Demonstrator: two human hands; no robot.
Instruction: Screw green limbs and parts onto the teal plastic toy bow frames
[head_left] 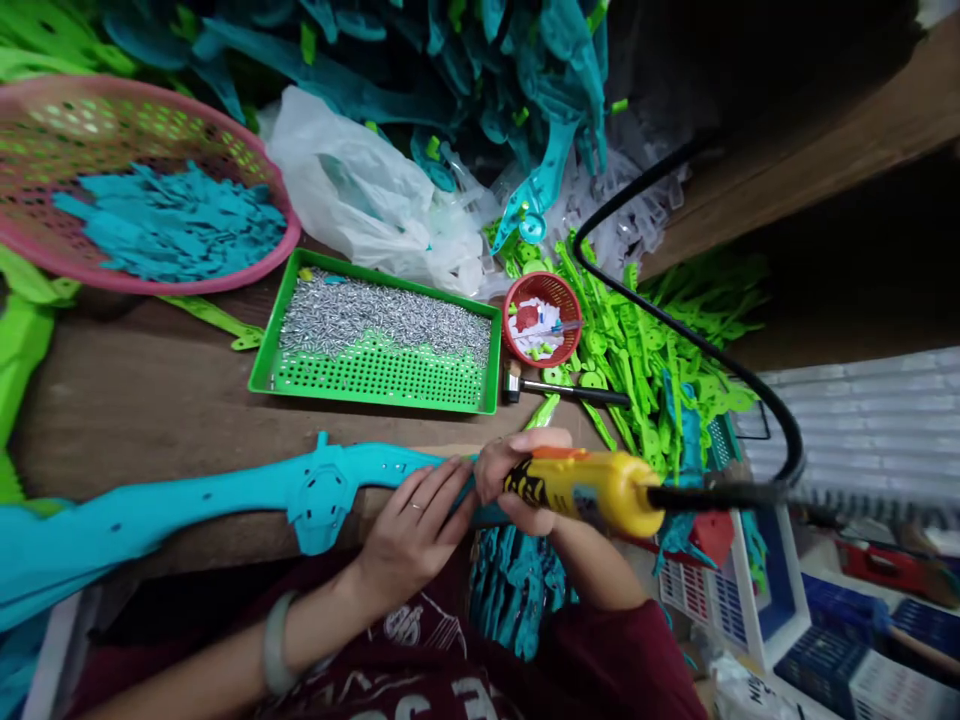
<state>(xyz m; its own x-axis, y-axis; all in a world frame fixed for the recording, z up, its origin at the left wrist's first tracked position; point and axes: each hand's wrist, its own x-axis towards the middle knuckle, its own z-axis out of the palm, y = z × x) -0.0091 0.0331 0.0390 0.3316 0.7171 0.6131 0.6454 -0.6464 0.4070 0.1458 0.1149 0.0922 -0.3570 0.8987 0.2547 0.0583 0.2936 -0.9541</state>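
A long turquoise plastic toy gun body [247, 492] lies across the front of the table, its wide end running off to the left. My left hand [420, 520], with a ring on one finger, presses and grips its right part, fingers close together. Wrapped around a yellow electric screwdriver [600, 490] is my right hand [517, 475], close beside the left. The screwdriver lies nearly level, its cord end to the right. Its tip and the spot it meets are hidden by my hands. Behind them, a green tray [375, 385] holds many small silver screws.
A hammer [570, 390] and a small red basket [541, 348] with small parts sit right of the tray. A pink basket [255, 262] of turquoise pieces stands back left. Green parts [637, 370] pile up at right. A black cable [675, 320] loops overhead.
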